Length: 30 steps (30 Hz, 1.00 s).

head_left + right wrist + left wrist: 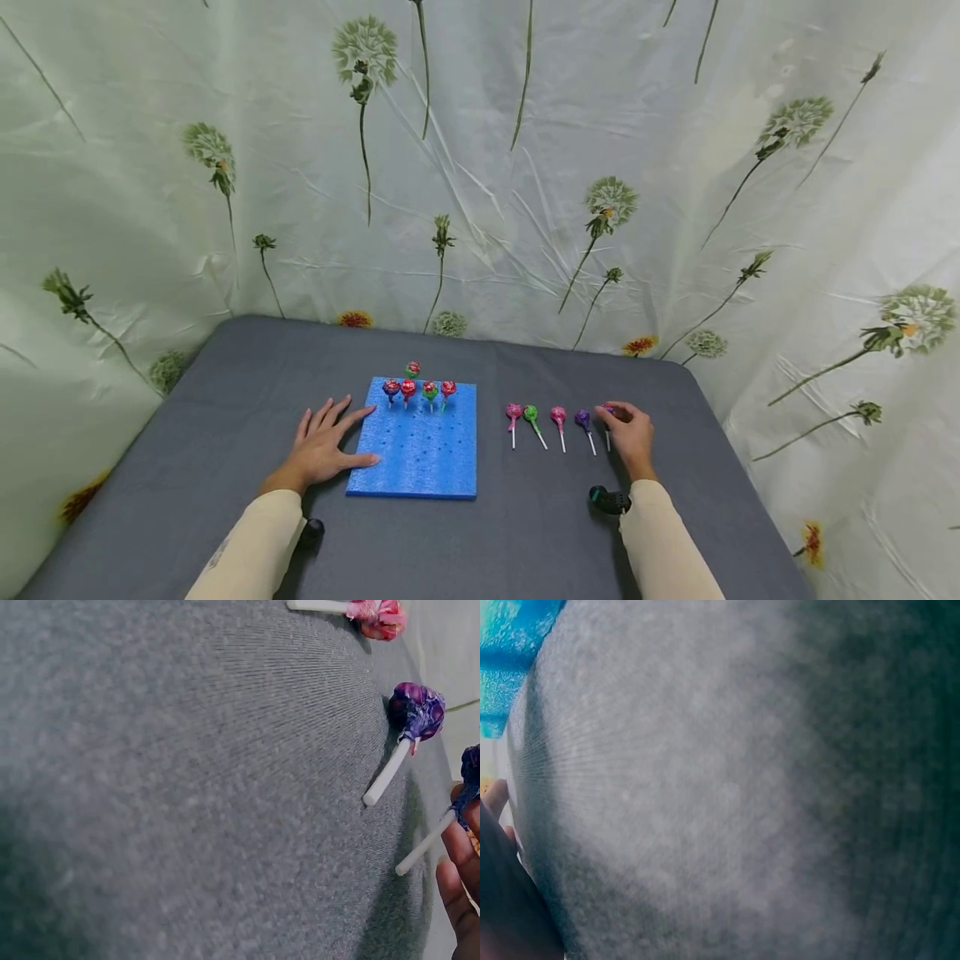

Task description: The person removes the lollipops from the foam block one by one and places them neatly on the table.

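Note:
My left hand (321, 450) has its fingers spread, with the thumb and index fingertips on the left edge of a blue foam board (420, 479). Several lollipops stand upright in the far part of the board, among them a red one (448, 387) at the right end of the row. Over on the right side of the table, my right hand (630, 432) pinches a dark purple lollipop (466, 787) by its wrapped head, white stick pointing down toward me. Just left of that hand lies another purple lollipop (583, 418). The left wrist view catches only a corner of the board.
Left of the purple one, a pink lollipop (558, 414), a green lollipop (531, 414) and a further pink lollipop (513, 412) lie in a loose row. Small holes dot the board. A dark grey cloth (525, 542) covers the table, and a flowered curtain (480, 167) hangs behind.

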Tool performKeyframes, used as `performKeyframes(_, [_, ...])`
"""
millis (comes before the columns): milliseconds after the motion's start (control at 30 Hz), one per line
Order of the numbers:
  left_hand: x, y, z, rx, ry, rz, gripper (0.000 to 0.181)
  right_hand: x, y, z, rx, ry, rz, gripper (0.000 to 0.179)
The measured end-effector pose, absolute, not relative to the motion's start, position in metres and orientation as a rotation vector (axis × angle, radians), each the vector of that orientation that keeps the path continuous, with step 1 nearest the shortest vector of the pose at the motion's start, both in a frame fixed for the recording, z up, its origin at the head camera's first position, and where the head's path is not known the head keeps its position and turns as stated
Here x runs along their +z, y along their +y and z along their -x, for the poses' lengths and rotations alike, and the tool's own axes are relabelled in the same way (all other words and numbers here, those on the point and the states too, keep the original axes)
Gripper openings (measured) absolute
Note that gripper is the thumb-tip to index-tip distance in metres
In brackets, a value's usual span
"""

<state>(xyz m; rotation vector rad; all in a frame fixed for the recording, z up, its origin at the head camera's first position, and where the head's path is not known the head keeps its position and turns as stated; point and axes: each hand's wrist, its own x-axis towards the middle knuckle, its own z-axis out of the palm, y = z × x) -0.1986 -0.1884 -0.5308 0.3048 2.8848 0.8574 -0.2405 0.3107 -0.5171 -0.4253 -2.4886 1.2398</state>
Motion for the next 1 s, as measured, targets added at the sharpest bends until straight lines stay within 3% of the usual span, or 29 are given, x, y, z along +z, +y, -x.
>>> performKeyframes(1000, [-0.533,-0.189,0.198,0.876,2.908,-0.322,0.091,-0.530,0.301,0.243,1.062,-2.527,0.541,0.028])
